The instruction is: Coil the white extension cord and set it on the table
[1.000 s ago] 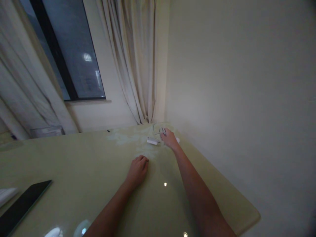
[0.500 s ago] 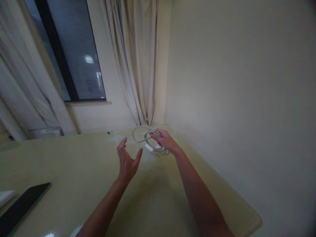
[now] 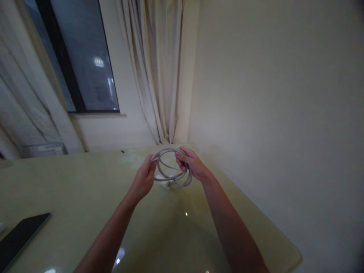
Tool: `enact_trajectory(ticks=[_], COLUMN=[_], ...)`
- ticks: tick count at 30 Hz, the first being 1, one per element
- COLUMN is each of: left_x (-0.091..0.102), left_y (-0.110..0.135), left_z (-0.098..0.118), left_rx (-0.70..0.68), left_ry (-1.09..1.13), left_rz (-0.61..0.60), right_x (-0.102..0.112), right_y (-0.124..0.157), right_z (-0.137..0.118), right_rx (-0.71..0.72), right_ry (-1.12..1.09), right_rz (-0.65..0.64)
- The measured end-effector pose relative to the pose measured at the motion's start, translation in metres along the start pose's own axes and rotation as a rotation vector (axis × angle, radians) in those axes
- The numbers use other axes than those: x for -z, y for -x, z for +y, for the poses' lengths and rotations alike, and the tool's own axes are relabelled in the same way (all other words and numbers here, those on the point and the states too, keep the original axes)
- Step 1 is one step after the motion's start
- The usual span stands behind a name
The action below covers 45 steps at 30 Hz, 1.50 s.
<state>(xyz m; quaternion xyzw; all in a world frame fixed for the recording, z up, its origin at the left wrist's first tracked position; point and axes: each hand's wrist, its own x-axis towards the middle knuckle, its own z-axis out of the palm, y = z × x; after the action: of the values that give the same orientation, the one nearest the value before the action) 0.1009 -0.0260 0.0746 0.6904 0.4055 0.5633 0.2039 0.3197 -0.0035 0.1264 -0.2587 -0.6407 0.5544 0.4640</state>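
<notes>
A light grey cable (image 3: pixel 173 178) hangs in several round loops between my two hands, above the table. My left hand (image 3: pixel 144 175) is closed on the left side of the loops, thumb and fingers pinching the cable. On the right side my right hand (image 3: pixel 192 164) grips the loops, fingers curled around them. A white block (image 3: pixel 164 182) shows under the lower left of the coil, partly covered by the loops. Whether it rests on the table or hangs from the cable, I cannot tell.
The pale green table (image 3: pixel 85 189) has its right edge along a plain wall (image 3: pixel 270 113). A dark flat slab (image 3: pixel 24 235) lies at the left, a small black piece (image 3: pixel 122 151) near the back edge. Curtains (image 3: pixel 159 76) and a window (image 3: pixel 88 57) are behind.
My left hand was open and apart from the cable; it has now closed on the left side of the loops. The coil looks rounder and more spread between my hands.
</notes>
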Motion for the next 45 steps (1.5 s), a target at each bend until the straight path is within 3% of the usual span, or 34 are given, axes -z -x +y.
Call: enact_trajectory(ticks=[6, 13, 19, 23, 26, 28, 32, 35, 45], left_x=[-0.002, 0.006, 0.009, 0.02, 0.027, 0.03, 0.03, 0.028, 0.011], left_y=[-0.001, -0.002, -0.008, -0.014, -0.016, -0.015, -0.011, -0.007, 0.005], left_z=[0.005, 0.03, 0.053, 0.069, 0.075, 0.074, 0.067, 0.061, 0.053], left_rx=[-0.026, 0.348, 0.691, 0.8, 0.803, 0.76, 0.695, 0.661, 0.449], left_ry=[0.05, 0.31, 0.882, 1.146, 1.274, 1.307, 1.252, 1.215, 1.034], left_rz=[0.058, -0.037, 0.089, 0.166, 0.202, 0.194, 0.114, 0.06, -0.041], right_x=[-0.006, -0.011, -0.013, -0.015, -0.019, -0.022, -0.026, -0.025, -0.028], right_y=[0.003, -0.001, 0.0, 0.004, 0.005, 0.003, -0.001, -0.003, -0.004], right_z=[-0.005, 0.0, 0.006, 0.003, 0.003, 0.005, 0.006, 0.005, 0.004], right_rx=[-0.061, 0.012, -0.028, -0.112, -0.134, -0.114, -0.106, -0.147, -0.022], right_ry=[-0.165, -0.069, 0.038, 0.059, 0.137, 0.141, -0.064, -0.142, 0.01], right_rz=[-0.03, -0.014, -0.102, -0.169, -0.204, -0.158, -0.018, 0.004, 0.014])
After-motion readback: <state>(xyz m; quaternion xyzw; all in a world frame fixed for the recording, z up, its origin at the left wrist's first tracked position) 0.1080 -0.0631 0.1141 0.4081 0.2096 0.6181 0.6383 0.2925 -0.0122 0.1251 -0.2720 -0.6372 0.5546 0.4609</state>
